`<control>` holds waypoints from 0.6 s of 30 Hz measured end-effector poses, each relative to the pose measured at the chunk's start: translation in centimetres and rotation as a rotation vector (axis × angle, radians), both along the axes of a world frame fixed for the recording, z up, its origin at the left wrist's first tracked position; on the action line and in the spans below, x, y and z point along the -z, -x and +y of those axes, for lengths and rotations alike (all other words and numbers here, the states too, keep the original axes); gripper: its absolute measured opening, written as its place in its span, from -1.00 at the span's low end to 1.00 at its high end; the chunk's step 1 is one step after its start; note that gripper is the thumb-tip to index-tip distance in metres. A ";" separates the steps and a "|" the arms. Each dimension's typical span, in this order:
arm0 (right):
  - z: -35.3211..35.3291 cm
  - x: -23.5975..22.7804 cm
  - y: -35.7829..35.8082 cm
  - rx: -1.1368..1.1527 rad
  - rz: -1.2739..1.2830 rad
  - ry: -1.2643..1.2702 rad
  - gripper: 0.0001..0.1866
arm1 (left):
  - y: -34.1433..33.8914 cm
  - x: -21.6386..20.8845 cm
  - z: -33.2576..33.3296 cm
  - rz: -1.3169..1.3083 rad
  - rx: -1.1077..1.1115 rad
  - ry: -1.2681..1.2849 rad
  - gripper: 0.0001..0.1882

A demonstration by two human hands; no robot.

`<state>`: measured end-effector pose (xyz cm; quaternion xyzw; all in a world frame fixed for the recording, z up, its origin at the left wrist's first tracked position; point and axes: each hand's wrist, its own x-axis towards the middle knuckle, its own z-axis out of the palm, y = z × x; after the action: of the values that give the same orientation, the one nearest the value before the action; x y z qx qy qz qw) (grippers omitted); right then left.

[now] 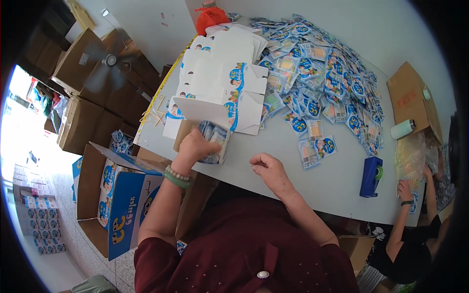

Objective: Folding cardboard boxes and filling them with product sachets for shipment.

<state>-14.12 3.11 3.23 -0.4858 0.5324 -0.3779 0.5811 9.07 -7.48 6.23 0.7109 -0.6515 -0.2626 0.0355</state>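
My left hand [196,145] reaches over a small open carton [223,155] at the table's near edge. Its thumb is spread from the fingers and lies over the blue-and-white packets [210,133] inside. The fingertips are by the carton's brown flap [182,131], partly hidden. Just right of the carton, my right hand [271,175] hovers over the table with fingers curled in and the thumb close to the index finger; nothing shows between them. Flattened white printed cartons [215,53] are stacked beyond the left hand. A big heap of packets [317,73] covers the far right.
A blue tape dispenser [370,178] stands at the right near edge. Past it, another person's hand [405,190] touches clear plastic [410,156]. A brown box [415,100] is behind. Left of the table stand a large blue carton [128,210] and a fan [110,60].
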 end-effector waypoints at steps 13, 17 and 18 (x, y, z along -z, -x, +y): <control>0.2 1.3 0.4 -0.033 0.178 0.134 -0.84 | -0.4 3.0 4.3 -0.115 0.274 0.361 -0.21; -0.6 0.6 2.7 -0.008 0.329 0.269 -0.86 | -0.4 2.1 3.0 0.014 0.316 0.306 -0.33; -1.1 0.5 4.5 0.073 0.643 0.326 -0.80 | 0.0 1.4 2.8 0.154 0.319 0.296 -0.38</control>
<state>-18.66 2.02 2.70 -0.6469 0.6375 -0.3062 0.2852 9.11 -4.65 4.81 0.5638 -0.7824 -0.2199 0.1470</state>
